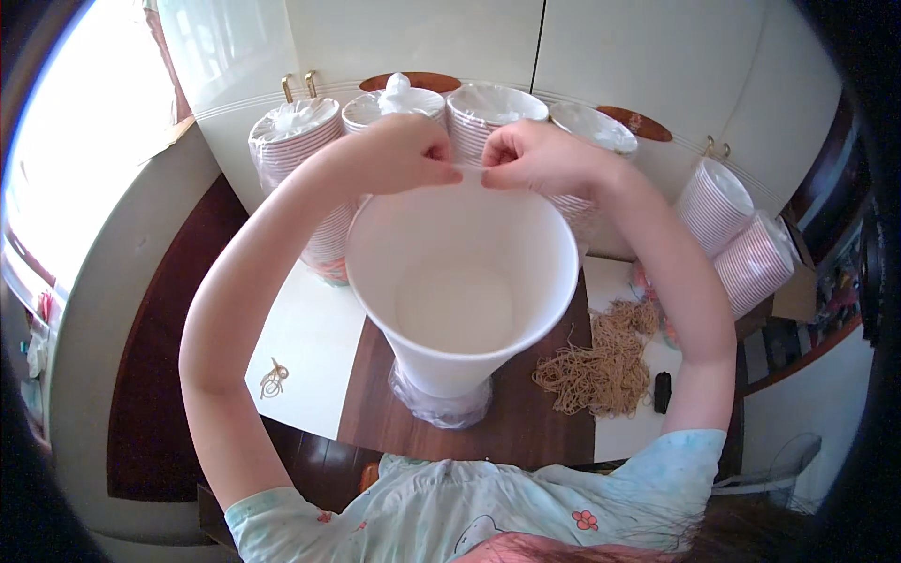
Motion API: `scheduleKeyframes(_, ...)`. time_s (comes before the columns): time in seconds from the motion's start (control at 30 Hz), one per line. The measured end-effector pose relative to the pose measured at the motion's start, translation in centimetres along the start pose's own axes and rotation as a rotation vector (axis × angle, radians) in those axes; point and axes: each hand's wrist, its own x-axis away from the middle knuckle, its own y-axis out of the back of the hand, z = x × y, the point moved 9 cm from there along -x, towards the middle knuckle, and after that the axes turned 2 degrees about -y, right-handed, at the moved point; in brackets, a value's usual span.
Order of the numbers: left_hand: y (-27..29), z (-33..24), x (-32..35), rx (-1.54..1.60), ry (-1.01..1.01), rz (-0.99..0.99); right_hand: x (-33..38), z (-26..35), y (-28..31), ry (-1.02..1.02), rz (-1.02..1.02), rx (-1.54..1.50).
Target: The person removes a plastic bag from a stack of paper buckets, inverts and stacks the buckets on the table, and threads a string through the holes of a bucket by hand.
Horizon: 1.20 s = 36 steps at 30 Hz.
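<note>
At the far rim of a tall white tub [526, 253], the left hand [404, 155] and the right hand [544, 158] sit close together but apart, fingers curled, each narrowed to a pinch of thumb and fingertips; whether they grip the rim itself or something thin lying along it, I cannot tell. Standing upright in front of the person, the tub tapers toward its foot, where crumpled clear plastic [439, 408] gathers on the brown tabletop [375, 408]; an uneven pull at the top could tip it, since the base is narrower than the mouth, and hard pinching could crease the wall.

To the right lies a loose tangle of tan twine [601, 366], beside a small black object [663, 392] too plain to identify; to the left, a small twine loop [273, 378] rests on a white panel [314, 328]. Behind stand bagged stacks of paper tubs [296, 145], with two leaning stacks [751, 267] farther right; a swing of the right elbow could knock these, as they already tilt; beyond rise cream cupboard doors [638, 56].
</note>
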Motion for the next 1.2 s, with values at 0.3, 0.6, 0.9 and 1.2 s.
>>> scheduleKeyframes(0.3,8.3,-1.4,0.4,0.17,0.03,-0.337,1.7,3.7,7.3,0.222,-0.244,-0.237)
scheduleKeyframes(0.6,12.1,-8.3,5.6,0.199,-0.281,-0.829,21.4,6.4,15.2,0.334,-1.418,0.557)
scheduleKeyframes(0.9,-6.9,-13.5,15.8,0.486,-0.804,-0.369,29.6,-5.7,0.4,-0.024,-1.163,0.411)
scheduleKeyframes(1.2,-18.2,-11.8,9.1,0.402,-0.295,-0.556,20.9,-9.0,-12.5,0.12,-0.669,0.08)
